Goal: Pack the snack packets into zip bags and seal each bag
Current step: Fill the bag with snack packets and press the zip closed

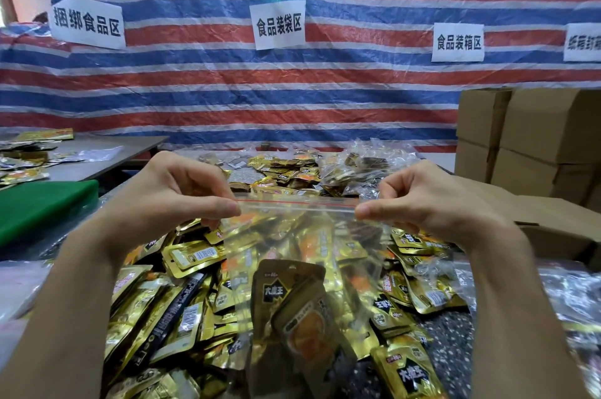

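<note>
Left hand (182, 200) and right hand (422, 203) pinch zip bag (302, 236) stretched between them.

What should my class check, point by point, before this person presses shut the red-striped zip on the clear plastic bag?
1. Left hand pinches the clear plastic zip bag at its top left corner: ok.
2. Right hand pinches its top right corner: ok.
3. Red zip strip pulled straight between the hands: ok.
4. Brown and gold foil snack packets inside hang below the strip: ok.
5. Strip already pressed closed anywhere: cannot tell.
</note>
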A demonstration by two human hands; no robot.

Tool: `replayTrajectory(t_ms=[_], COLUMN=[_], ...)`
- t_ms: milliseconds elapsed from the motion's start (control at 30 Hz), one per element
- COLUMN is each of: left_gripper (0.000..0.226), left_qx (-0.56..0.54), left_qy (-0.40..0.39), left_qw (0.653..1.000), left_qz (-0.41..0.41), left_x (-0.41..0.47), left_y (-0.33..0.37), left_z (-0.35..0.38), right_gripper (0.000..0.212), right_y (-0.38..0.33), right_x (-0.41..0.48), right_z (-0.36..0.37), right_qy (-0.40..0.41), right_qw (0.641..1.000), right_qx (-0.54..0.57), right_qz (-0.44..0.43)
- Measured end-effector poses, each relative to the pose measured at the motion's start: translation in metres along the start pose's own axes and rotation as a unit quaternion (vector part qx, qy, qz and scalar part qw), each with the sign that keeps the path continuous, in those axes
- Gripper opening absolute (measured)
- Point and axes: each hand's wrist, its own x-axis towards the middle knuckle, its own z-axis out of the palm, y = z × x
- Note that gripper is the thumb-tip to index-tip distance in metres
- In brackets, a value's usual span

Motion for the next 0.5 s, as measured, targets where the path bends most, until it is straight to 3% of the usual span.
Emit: replayTrajectory(t_ms=[167, 233, 367, 433, 500], left_gripper=[0.010, 0.012, 0.008, 0.012, 0.017], left_qx=[0.020, 0.029, 0.014, 0.006, -0.011], left_qy=[-0.011, -0.020, -0.047, -0.048, -0.037], left_qw=[1.000, 0.999, 0.999, 0.999, 0.999], left_qz=[-0.010, -0.012, -0.006, -0.002, 0.003], left_x=[0.002, 0.003, 0.005, 0.005, 0.001], left_y=[0.008, 0.012, 0.020, 0.024, 0.027], left_z=[0.006, 0.008, 0.016, 0.018, 0.020], right_gripper=[0.042, 0.029, 0.030, 0.014, 0.016], right_y=[0.007, 0.014, 0.032, 0.032, 0.025], right_x=[-0.010, -0.019, -0.037, -0.046, -0.056], right_z=[-0.002, -0.001, 0.017, 0.027, 0.029], right_qy=[-0.014, -0.064, -0.133, -0.092, -0.028], right_qw=[0.997, 0.993, 0.988, 0.993, 0.991], right_qx=[0.065, 0.091, 0.077, 0.072, 0.128], right_qz=[-0.045, -0.026, 0.028, 0.004, -0.031])
